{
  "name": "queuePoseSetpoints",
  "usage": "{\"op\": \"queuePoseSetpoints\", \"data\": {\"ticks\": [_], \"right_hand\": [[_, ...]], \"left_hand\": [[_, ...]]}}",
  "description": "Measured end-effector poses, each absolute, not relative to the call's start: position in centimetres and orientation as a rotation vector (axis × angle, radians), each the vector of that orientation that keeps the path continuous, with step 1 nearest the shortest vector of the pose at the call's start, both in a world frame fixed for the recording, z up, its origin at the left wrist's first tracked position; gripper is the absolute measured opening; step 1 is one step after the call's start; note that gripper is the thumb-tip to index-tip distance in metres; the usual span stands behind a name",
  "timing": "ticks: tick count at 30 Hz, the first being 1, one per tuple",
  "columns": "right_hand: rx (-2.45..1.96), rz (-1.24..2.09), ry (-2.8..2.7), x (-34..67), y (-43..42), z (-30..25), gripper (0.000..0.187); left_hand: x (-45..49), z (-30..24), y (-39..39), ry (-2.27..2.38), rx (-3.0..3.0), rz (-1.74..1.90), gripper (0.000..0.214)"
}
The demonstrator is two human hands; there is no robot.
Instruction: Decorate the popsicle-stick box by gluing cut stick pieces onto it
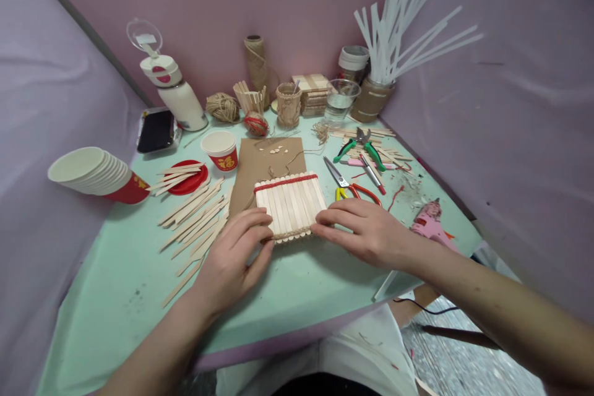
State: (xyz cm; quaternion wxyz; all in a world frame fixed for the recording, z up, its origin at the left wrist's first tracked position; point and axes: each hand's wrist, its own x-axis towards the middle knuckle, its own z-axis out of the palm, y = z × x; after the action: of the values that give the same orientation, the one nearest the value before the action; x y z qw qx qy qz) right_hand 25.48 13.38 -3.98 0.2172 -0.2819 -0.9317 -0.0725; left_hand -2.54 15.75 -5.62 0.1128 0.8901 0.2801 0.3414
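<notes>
A small panel of wooden craft sticks (291, 202) lies flat on the green table (130, 272), with a red strip along its far edge and twine along its near edge. My left hand (236, 255) pinches its near left corner, fingers curled on the twine edge. My right hand (364, 230) presses its near right corner with bent fingers. Part of the panel rests on a brown cardboard sheet (260, 164).
Loose craft sticks (192, 223) lie to the left. Stacked paper cups (95, 174), a red lid (188, 178) and a red cup (221, 150) stand behind them. Scissors (349, 184), green pliers (364, 147) and a pink glue gun (429, 221) lie on the right. Twine spools, jars and white strips (403, 31) line the back.
</notes>
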Motion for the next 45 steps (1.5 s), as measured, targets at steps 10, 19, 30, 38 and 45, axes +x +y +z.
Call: {"op": "queuePoseSetpoints", "data": {"ticks": [10, 19, 30, 38, 45], "right_hand": [[-0.958, 0.040, -2.309, 27.1, 12.6, -4.0, 0.026], [-0.934, -0.024, -2.322, 26.5, 12.5, -5.4, 0.026], [-0.961, -0.067, -2.318, 26.2, 12.2, -5.5, 0.022], [-0.988, -0.092, -2.318, 26.1, 11.8, -5.4, 0.021], [-1.080, -0.098, -2.183, 27.0, 10.2, -5.5, 0.031]], "left_hand": [[-1.1, -3.1, 16.1, 0.840, 2.760, 0.810, 0.014], [-0.1, -3.5, 17.2, 0.663, 2.894, 0.651, 0.028], [-0.5, -3.4, 17.0, 0.682, 2.957, 0.601, 0.030], [-0.8, -3.7, 16.8, 0.668, 3.016, 0.598, 0.031], [-1.5, -3.5, 16.8, 0.658, 3.031, 0.751, 0.023]]}}
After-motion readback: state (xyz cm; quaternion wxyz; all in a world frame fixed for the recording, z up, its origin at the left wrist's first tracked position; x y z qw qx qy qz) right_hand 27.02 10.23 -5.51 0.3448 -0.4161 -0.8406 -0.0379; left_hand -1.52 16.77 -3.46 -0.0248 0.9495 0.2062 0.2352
